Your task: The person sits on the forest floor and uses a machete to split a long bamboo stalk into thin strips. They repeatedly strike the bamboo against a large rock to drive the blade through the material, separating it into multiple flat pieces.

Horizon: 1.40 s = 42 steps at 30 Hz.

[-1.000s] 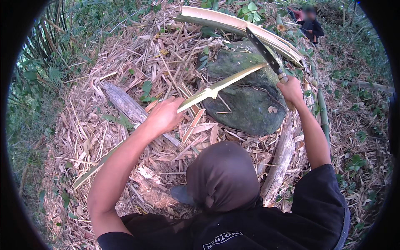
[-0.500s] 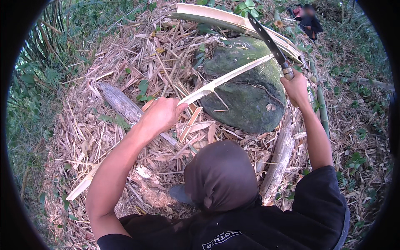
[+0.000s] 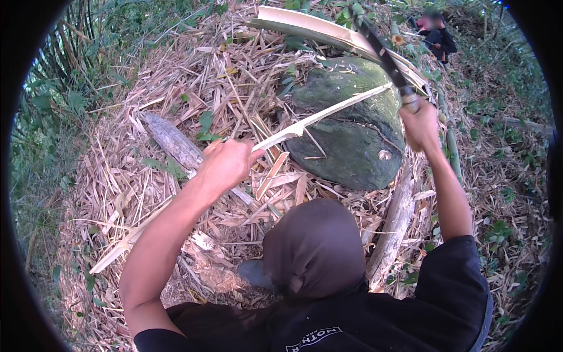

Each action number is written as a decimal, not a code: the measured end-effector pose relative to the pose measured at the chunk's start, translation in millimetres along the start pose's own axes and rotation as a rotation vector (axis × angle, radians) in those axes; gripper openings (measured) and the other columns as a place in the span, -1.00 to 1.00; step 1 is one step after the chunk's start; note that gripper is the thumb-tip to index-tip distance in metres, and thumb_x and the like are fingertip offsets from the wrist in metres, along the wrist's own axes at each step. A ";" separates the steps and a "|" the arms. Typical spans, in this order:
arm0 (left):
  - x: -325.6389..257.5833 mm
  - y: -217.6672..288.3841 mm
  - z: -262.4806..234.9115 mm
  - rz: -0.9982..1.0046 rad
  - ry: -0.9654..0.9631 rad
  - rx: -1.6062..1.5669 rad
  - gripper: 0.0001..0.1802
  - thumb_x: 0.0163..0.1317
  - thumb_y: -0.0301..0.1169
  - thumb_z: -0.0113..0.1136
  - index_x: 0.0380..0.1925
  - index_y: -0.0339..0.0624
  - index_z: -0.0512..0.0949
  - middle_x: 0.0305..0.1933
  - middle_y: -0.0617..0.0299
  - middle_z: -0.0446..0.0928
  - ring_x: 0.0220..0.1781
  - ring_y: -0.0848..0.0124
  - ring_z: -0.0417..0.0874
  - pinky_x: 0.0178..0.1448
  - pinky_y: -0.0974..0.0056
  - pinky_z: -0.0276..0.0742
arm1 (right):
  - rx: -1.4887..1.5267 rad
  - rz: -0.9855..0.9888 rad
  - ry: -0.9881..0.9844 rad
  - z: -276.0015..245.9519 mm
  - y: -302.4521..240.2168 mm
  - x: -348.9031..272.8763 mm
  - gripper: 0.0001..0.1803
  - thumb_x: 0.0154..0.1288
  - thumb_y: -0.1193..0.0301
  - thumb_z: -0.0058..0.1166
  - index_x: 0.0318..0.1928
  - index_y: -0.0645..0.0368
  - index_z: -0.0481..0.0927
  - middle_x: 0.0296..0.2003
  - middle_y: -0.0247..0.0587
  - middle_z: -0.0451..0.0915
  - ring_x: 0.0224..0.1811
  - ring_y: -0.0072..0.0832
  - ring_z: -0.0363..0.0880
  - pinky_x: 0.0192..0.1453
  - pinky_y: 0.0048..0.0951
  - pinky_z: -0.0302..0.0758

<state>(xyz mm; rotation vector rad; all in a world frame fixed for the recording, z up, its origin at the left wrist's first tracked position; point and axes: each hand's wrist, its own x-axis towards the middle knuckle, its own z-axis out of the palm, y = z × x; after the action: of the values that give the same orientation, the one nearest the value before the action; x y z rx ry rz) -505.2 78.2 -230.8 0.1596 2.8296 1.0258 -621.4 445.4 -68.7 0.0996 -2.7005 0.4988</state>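
Observation:
My left hand (image 3: 229,161) is closed around a long pale strip of split bamboo (image 3: 334,110). The strip slants up to the right across a mossy boulder (image 3: 352,146), with a torn, wider patch partway along. More pale bamboo (image 3: 117,252) shows beyond my left forearm; whether it is the same piece I cannot tell. In my right hand (image 3: 420,123) is the handle of a machete, its dark blade (image 3: 384,58) pointing up and to the left. The blade is held by the boulder's right side, near the strip's far end, slightly blurred.
A large split bamboo length (image 3: 311,24) lies behind the boulder. Weathered logs rest at the left (image 3: 173,139) and lower right (image 3: 390,229). Dry shavings and leaves (image 3: 141,170) cover the ground. Another person (image 3: 437,40) sits far right. A brown cloth-covered head shape (image 3: 316,249) blocks the lower middle.
The whole view has shifted slightly. The machete's tip sits a little higher and the strip's far end a little lower. Both hands keep their hold.

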 end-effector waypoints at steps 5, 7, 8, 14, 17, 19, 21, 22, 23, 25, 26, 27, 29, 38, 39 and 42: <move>-2.8 -3.8 -6.7 0.005 -0.005 0.040 -0.49 0.51 -0.05 0.04 -0.25 -0.36 0.62 -0.43 -0.25 0.62 -0.29 -0.18 0.70 -0.13 -0.17 0.58 | 0.368 -0.499 0.411 -39.7 -65.6 21.2 -0.93 0.21 0.53 0.18 -0.28 0.14 0.65 -0.50 -0.45 0.63 -0.50 -0.73 0.54 -0.38 -0.61 0.45; 0.5 -1.6 -11.6 0.025 0.003 0.036 -0.51 0.50 -0.07 0.06 -0.24 -0.37 0.63 -0.41 -0.26 0.63 -0.29 -0.19 0.70 -0.13 -0.16 0.60 | 0.398 -0.562 0.418 -31.5 -51.8 26.8 -0.93 0.22 0.51 0.18 -0.27 0.19 0.65 -0.52 -0.39 0.62 -0.48 -0.65 0.57 -0.37 -0.56 0.48; 1.8 -4.5 -12.6 0.030 0.011 0.050 -0.51 0.50 -0.06 0.06 -0.24 -0.37 0.63 -0.41 -0.25 0.63 -0.29 -0.19 0.71 -0.13 -0.16 0.61 | 0.152 -0.351 0.317 -7.6 -30.8 25.7 -0.87 0.20 0.46 0.19 -0.26 0.24 0.66 -0.50 -0.25 0.65 -0.44 -0.48 0.64 -0.32 -0.44 0.55; 8.8 7.7 -7.7 0.056 0.005 0.008 -0.50 0.50 -0.07 0.06 -0.24 -0.39 0.65 -0.45 -0.25 0.62 -0.32 -0.17 0.70 -0.15 -0.11 0.60 | -0.381 -0.005 -0.145 42.4 58.5 21.8 -0.55 0.03 0.22 0.26 -0.17 0.36 0.67 -0.33 0.36 0.68 -0.15 0.20 0.69 0.02 0.05 0.60; 10.1 -1.1 -6.9 0.108 0.077 0.023 -0.51 0.50 -0.07 0.05 -0.24 -0.35 0.65 -0.41 -0.23 0.64 -0.29 -0.17 0.70 -0.12 -0.14 0.59 | -0.375 0.002 -0.144 43.7 55.5 27.7 -0.57 0.04 0.25 0.25 -0.18 0.37 0.67 -0.34 0.33 0.68 -0.17 0.14 0.71 -0.03 0.02 0.61; 11.7 -4.2 -8.3 0.087 0.039 0.064 -0.52 0.51 -0.07 0.02 -0.23 -0.31 0.65 -0.31 -0.17 0.68 -0.21 -0.12 0.74 -0.02 -0.15 0.62 | -0.371 -0.004 -0.175 42.0 52.5 28.5 -0.60 0.06 0.28 0.23 -0.19 0.38 0.66 -0.36 0.27 0.70 -0.22 0.03 0.75 -0.09 -0.06 0.64; 10.6 -9.1 -3.2 0.085 0.078 0.122 -0.59 0.50 -0.12 0.03 -0.20 -0.30 0.61 -0.31 -0.18 0.68 -0.21 -0.10 0.74 -0.05 -0.14 0.64 | -0.188 0.176 -0.339 35.5 46.4 32.3 -0.70 0.09 0.34 0.20 -0.27 0.36 0.62 -0.45 0.07 0.67 -0.38 -0.19 0.70 -0.21 -0.19 0.63; 10.9 -11.2 1.1 0.090 0.097 0.149 -0.62 0.49 -0.15 0.04 -0.18 -0.29 0.59 -0.31 -0.19 0.68 -0.21 -0.09 0.75 -0.07 -0.13 0.65 | -0.099 0.269 -0.415 30.3 44.7 32.1 -0.75 0.11 0.37 0.19 -0.31 0.35 0.60 -0.50 -0.03 0.65 -0.45 -0.29 0.68 -0.27 -0.25 0.62; 9.9 -13.4 6.9 0.109 0.144 0.218 -0.66 0.49 -0.19 0.04 -0.16 -0.29 0.57 -0.31 -0.19 0.67 -0.22 -0.08 0.75 -0.10 -0.12 0.66 | 0.204 0.393 -0.479 28.2 51.6 32.0 -0.81 0.12 0.40 0.16 -0.34 0.31 0.57 -0.53 -0.11 0.60 -0.50 -0.35 0.62 -0.30 -0.29 0.60; 8.1 -18.3 23.1 0.147 0.244 0.349 -0.73 0.48 -0.27 0.03 -0.12 -0.29 0.51 -0.32 -0.19 0.66 -0.23 -0.07 0.76 -0.16 -0.11 0.68 | 0.818 0.620 -0.580 22.1 78.7 35.5 -0.91 0.13 0.47 0.11 -0.40 0.23 0.52 -0.60 -0.26 0.49 -0.58 -0.48 0.50 -0.38 -0.38 0.55; 10.2 -23.0 29.9 0.175 0.295 0.369 -0.72 0.46 -0.26 0.06 -0.11 -0.30 0.49 -0.31 -0.19 0.65 -0.24 -0.06 0.76 -0.18 -0.09 0.69 | 1.117 0.700 -0.680 19.8 83.8 38.5 -0.91 0.13 0.48 0.05 -0.49 0.20 0.50 -0.60 -0.21 0.46 -0.60 -0.38 0.48 -0.40 -0.28 0.58; 13.4 -27.5 36.8 0.204 0.346 0.389 -0.70 0.44 -0.25 0.08 -0.09 -0.31 0.46 -0.30 -0.19 0.64 -0.25 -0.05 0.77 -0.20 -0.08 0.70 | 0.982 0.646 -0.614 18.9 90.3 36.6 -0.90 0.13 0.48 0.06 -0.49 0.21 0.50 -0.59 -0.20 0.47 -0.59 -0.38 0.49 -0.41 -0.28 0.57; 10.7 -26.8 38.1 0.214 0.381 0.392 -0.63 0.41 -0.20 0.13 -0.08 -0.35 0.43 -0.27 -0.19 0.62 -0.26 -0.05 0.76 -0.23 -0.06 0.70 | 0.728 0.545 -0.495 23.7 87.7 12.0 -0.88 0.13 0.47 0.06 -0.50 0.24 0.51 -0.59 -0.19 0.48 -0.59 -0.40 0.50 -0.42 -0.30 0.56; 6.2 -6.9 38.6 0.243 0.322 0.250 -0.43 0.29 0.11 0.27 -0.20 -0.27 0.51 -0.27 -0.07 0.65 -0.35 -0.01 0.73 -0.33 0.02 0.64 | -0.100 0.183 -0.223 18.8 91.7 11.7 -0.65 0.03 0.23 0.25 -0.37 0.32 0.67 -0.58 -0.03 0.68 -0.49 -0.26 0.73 -0.22 -0.24 0.62; 7.1 -4.0 38.2 0.227 0.320 0.257 -0.44 0.29 0.11 0.27 -0.23 -0.25 0.51 -0.32 -0.03 0.65 -0.36 0.00 0.73 -0.34 0.03 0.65 | -0.144 0.139 -0.173 17.6 93.6 12.5 -0.70 0.06 0.27 0.24 -0.38 0.31 0.64 -0.59 -0.08 0.65 -0.53 -0.33 0.69 -0.28 -0.27 0.60; 7.0 -4.8 37.0 0.345 0.480 0.398 -0.52 0.30 0.03 0.28 -0.31 -0.22 0.48 -0.42 0.04 0.64 -0.40 0.09 0.74 -0.36 0.07 0.65 | -0.187 0.088 -0.092 18.0 84.5 8.2 -0.76 0.08 0.34 0.24 -0.37 0.30 0.62 -0.58 -0.12 0.63 -0.55 -0.36 0.64 -0.33 -0.28 0.57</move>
<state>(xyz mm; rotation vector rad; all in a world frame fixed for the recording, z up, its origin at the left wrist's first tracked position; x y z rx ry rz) -506.6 98.8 -262.6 0.5190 3.5155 0.5876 -647.2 517.8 -108.8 -0.0493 -2.8361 0.2702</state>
